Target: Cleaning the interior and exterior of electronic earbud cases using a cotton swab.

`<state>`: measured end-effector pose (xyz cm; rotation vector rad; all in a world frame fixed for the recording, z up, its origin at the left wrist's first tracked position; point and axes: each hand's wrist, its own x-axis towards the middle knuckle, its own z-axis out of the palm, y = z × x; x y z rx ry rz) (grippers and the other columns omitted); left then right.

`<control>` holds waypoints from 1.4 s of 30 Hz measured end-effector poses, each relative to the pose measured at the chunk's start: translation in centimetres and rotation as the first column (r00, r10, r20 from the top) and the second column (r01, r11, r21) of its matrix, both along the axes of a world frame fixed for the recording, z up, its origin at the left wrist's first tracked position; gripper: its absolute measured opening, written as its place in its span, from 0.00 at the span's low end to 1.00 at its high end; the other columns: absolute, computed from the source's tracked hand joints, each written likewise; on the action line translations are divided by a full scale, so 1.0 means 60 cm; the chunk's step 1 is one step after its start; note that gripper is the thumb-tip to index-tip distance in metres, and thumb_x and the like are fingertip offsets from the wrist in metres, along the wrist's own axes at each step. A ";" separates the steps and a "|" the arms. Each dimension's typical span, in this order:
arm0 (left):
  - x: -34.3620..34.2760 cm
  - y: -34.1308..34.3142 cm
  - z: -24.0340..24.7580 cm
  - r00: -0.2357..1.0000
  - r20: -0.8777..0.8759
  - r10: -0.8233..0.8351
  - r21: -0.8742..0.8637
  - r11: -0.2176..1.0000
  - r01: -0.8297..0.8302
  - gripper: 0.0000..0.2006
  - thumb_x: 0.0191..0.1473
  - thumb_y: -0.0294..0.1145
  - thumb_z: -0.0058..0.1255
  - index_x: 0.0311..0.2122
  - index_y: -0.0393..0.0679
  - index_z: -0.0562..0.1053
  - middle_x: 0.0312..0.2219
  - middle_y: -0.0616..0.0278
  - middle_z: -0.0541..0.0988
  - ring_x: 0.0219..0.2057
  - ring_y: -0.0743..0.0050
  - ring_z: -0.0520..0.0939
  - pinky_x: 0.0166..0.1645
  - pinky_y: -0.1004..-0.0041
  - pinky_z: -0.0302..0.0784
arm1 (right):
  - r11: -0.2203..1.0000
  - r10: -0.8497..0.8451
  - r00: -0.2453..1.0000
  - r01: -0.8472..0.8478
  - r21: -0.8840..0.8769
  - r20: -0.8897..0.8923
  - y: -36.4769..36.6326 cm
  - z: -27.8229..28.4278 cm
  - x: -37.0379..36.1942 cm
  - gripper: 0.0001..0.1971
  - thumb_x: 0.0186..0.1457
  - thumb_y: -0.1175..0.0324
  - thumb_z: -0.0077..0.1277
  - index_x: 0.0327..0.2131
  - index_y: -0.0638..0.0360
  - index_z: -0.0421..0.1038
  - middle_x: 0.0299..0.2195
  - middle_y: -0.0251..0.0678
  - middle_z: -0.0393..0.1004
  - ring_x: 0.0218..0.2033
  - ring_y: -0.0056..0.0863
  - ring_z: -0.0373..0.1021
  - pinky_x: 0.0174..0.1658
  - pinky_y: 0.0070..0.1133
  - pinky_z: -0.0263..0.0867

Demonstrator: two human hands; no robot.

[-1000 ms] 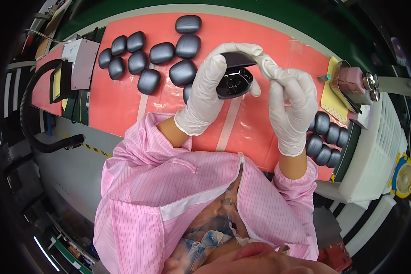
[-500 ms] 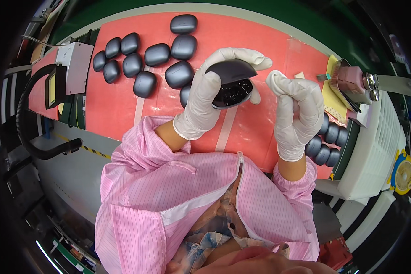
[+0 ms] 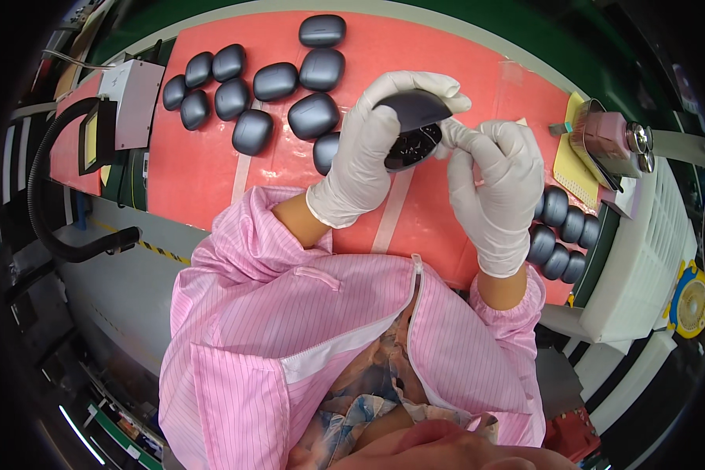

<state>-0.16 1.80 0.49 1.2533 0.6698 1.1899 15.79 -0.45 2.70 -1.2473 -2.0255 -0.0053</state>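
My gloved left hand grips a dark grey earbud charging case above the table, its lid raised. Inside, the glossy black interior with its hollows shows in part. My gloved right hand is at the case's right side, fingers bent and drawn together, with the tips at the open edge between lid and base. Whether something white is pinched in those fingertips, I cannot make out against the white glove. Several similar closed cases lie just beyond my left hand on the red mat.
More closed cases sit in rows right of my right hand. Behind them are a yellow pad and a pink bottle with a metal top. A grey box and a black bent hose stand at left.
My right hand has moved left, bringing its fingertips from beside the case to its open edge. The left hand has shifted slightly right with the case, turning it somewhat.
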 end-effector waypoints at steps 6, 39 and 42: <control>-0.001 0.000 0.006 0.984 0.177 -0.011 -0.051 0.999 0.020 0.48 0.46 0.78 0.31 0.51 0.36 0.65 0.43 0.46 0.75 0.36 0.67 0.79 0.43 0.67 0.76 | 0.970 0.105 0.844 -0.204 -0.133 -0.526 -0.013 0.005 0.006 0.12 0.45 0.88 0.46 0.33 0.65 0.73 0.26 0.30 0.65 0.25 0.17 0.62 0.26 0.17 0.56; -0.004 0.008 -0.002 0.883 0.437 0.171 -0.593 0.793 0.140 0.33 0.61 0.61 0.26 0.43 0.36 0.70 0.32 0.51 0.78 0.25 0.64 0.78 0.25 0.76 0.68 | 0.988 0.019 0.871 -0.090 -0.122 -0.491 0.015 -0.036 0.001 0.10 0.55 0.84 0.44 0.40 0.67 0.70 0.36 0.39 0.73 0.40 0.25 0.71 0.44 0.20 0.67; -0.002 0.009 0.001 0.883 0.455 0.120 -0.585 0.787 0.195 0.33 0.61 0.61 0.27 0.43 0.37 0.70 0.32 0.51 0.78 0.25 0.63 0.78 0.25 0.76 0.68 | 0.999 -0.012 0.894 -0.002 -0.032 -0.449 0.021 -0.036 0.005 0.11 0.51 0.84 0.48 0.39 0.65 0.72 0.35 0.38 0.73 0.39 0.26 0.71 0.44 0.20 0.67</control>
